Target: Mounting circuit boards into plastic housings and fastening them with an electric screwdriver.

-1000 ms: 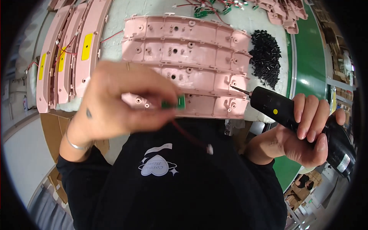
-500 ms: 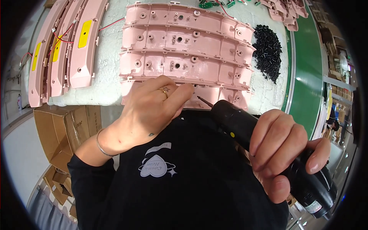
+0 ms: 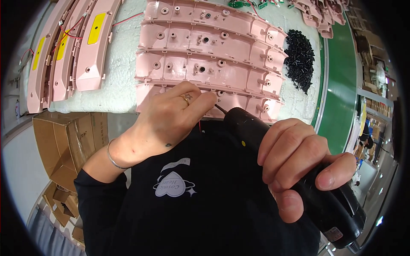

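Observation:
My right hand (image 3: 299,162) is wrapped round a black electric screwdriver (image 3: 247,128). The driver's thin bit points up and left, its tip close by the fingertips of my left hand (image 3: 171,112). Those left fingers are closed in a pinch over the nearest pink plastic housing (image 3: 237,102); whatever they hold is hidden beneath them. Short of the pinch, a bit of red wire (image 3: 200,125) hangs at the housing's near edge. Beyond it lie several matching pink housings (image 3: 183,66) in rows, open side up, showing screw posts and ribs.
Black screws (image 3: 300,59) lie piled right of the housings. At the left are pink pieces with yellow labels (image 3: 96,29) and red wires. Green circuit boards (image 3: 239,4) and more pink parts (image 3: 320,10) sit at the far side. A cardboard box (image 3: 55,141) stands below the padded table edge.
The screwdriver in my right hand has moved left, its tip now nearer my left fingertips. My left hand stays almost in place. The view has shifted slightly, and red wire now shows below my left hand.

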